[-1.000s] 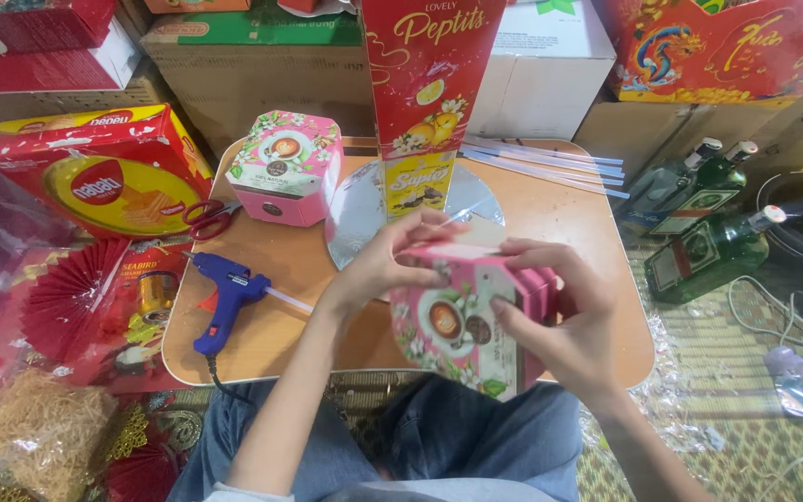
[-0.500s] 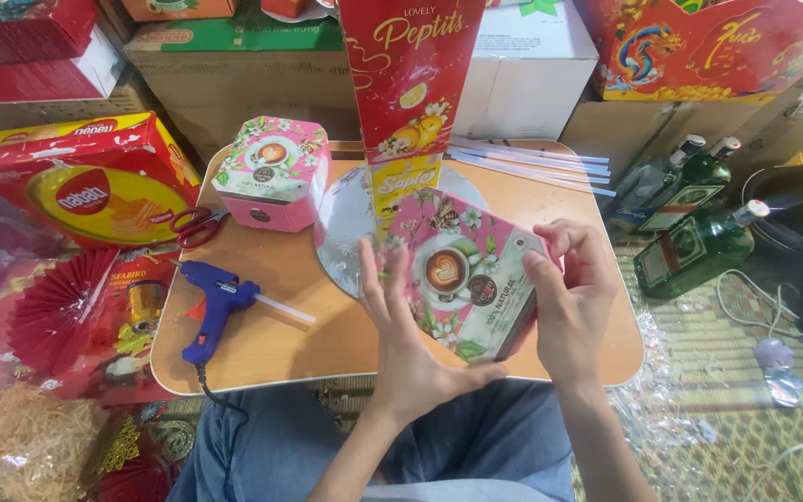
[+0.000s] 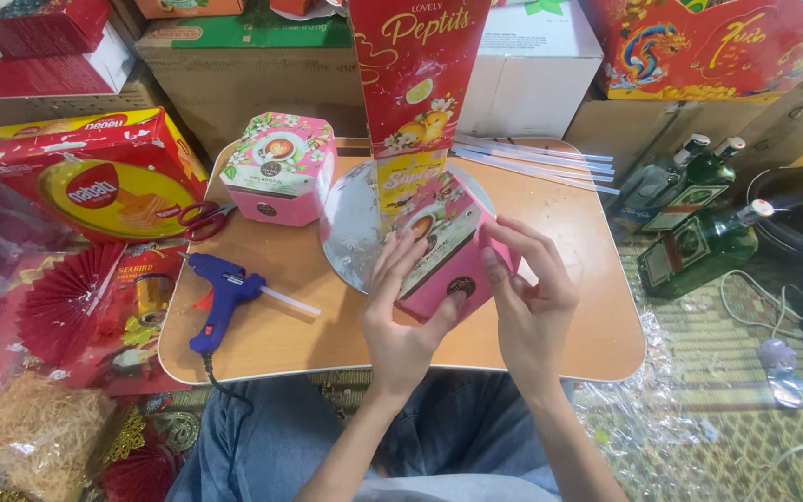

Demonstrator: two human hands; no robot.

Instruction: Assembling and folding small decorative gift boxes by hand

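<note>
Pink floral hexagonal tin point(image 3: 445, 249) tilted over round silver board point(image 3: 350, 228); left hand point(image 3: 401, 311), right hand point(image 3: 530, 299) grip pinching its sides.

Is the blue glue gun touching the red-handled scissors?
Apart. The head view shows bare tabletop between the blue glue gun and the red-handled scissors.

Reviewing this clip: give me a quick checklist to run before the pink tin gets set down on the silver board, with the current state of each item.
1. Both hands on the pink tin: ok, left hand and right hand grip it from either side.
2. Tin level: not ok, it is tilted toward the person.
3. Bare space on the silver round board: ok on its left part.
4. Tall red box standing upright on the board: ok.
5. Blue glue gun clear of the hands: ok, it lies apart on the table.
6. Glue on the tin's underside: cannot tell.
</note>
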